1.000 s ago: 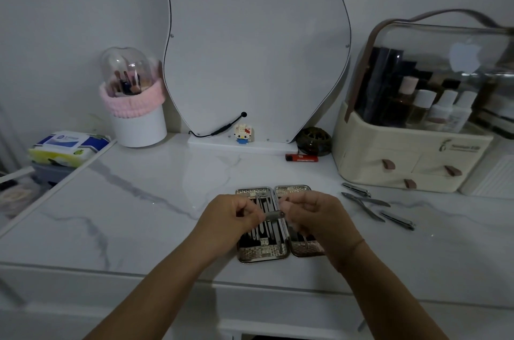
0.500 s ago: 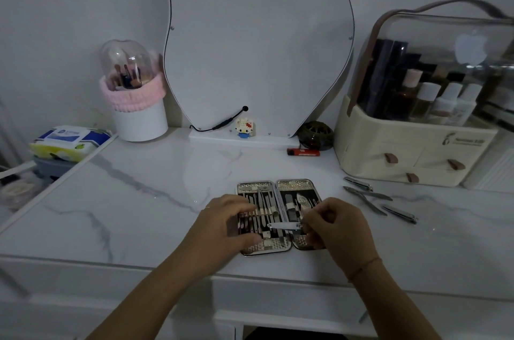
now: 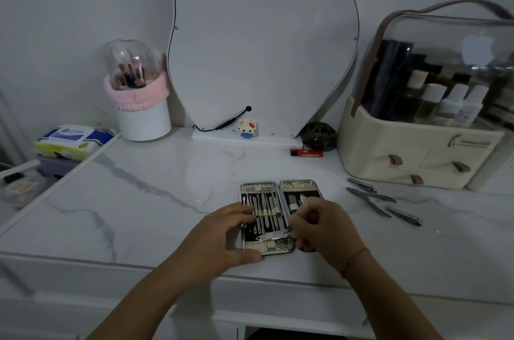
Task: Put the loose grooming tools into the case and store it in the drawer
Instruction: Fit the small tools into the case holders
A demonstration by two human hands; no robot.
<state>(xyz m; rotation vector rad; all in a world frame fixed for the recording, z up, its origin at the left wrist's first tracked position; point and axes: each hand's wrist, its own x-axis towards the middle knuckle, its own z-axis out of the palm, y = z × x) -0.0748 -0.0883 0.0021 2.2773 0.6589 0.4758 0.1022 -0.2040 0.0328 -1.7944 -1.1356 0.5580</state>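
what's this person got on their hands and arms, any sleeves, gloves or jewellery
No gloves or sleeves show; the skin is bare right down to the bottom edge of the picture. The left hand carries no ring, band or watch that can be seen. The right hand has a thin dark cord bracelet round its wrist, and nothing else worn.

Looks like a home vanity: marble top, mirror far centre, brush pot far left, cosmetics box far right.
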